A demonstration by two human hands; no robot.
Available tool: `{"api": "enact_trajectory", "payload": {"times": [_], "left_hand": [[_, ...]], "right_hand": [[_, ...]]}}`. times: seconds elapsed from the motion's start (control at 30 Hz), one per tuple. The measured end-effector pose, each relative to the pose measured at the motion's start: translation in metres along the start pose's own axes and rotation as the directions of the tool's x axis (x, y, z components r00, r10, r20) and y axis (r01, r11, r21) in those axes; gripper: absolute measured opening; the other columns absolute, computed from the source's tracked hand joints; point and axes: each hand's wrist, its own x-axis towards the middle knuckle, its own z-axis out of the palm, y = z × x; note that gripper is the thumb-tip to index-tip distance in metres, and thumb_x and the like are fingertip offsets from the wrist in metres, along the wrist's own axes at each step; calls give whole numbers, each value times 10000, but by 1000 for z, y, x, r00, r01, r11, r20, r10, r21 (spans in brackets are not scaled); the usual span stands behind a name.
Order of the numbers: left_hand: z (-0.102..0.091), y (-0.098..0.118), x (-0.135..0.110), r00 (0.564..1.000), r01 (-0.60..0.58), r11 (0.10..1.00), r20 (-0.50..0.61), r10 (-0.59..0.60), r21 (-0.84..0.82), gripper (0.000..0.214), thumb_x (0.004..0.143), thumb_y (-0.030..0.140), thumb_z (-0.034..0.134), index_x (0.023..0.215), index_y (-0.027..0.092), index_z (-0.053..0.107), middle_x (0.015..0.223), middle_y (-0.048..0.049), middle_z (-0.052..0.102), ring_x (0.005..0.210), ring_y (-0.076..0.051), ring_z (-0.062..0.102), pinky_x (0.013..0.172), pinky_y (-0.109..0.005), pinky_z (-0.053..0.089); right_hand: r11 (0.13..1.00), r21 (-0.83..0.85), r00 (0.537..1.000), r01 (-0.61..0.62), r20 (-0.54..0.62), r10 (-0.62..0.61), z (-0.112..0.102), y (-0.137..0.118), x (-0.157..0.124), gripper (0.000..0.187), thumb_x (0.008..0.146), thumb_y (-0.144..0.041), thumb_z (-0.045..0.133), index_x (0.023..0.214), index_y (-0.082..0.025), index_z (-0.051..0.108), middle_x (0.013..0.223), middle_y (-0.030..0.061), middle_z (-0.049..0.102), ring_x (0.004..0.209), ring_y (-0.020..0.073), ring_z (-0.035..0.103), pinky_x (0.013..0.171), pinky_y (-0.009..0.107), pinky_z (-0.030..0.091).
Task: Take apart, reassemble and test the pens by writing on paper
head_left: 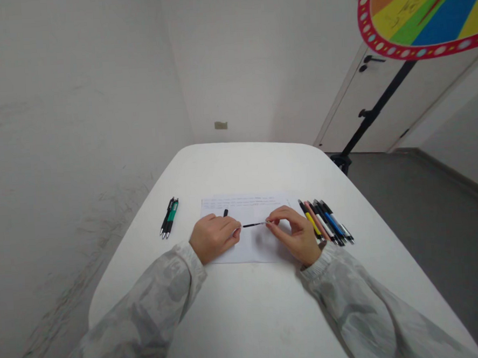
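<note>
A thin pen refill (253, 224), dark along most of its length and pale near the right end, stretches level between my two hands above the paper. My left hand (215, 237) is closed, its thumb and forefinger pinched at the refill's left end. Just beyond the left knuckles shows a short black piece (225, 213); whether it is in that hand or lies on the paper I cannot tell. My right hand (294, 234) pinches the refill's right end between thumb and forefinger. Beneath both hands lies a white paper sheet (247, 254) with handwritten lines along its top.
Several pens (326, 222) in mixed colours lie beside my right hand. Farther left is a small group of black and green pens (170, 218). The white table (247, 319) meets walls at left and behind. A colourful wheel (423, 14) stands at right.
</note>
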Motion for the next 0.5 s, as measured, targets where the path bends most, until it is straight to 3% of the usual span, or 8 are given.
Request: {"api": "enact_trajectory", "payload": {"times": [0.5], "left_hand": [[-1,1,1,1000,1,1000,9,-1,-7,133,1070,197,595,1003,223,707,937,2,820,759,-134,733,717,-334,492]], "right_hand": [[995,-104,997,2,74,6,1,-9,2,30,966,-297,768,978,-274,784,917,59,765,860,248,685,799,439,564]]}}
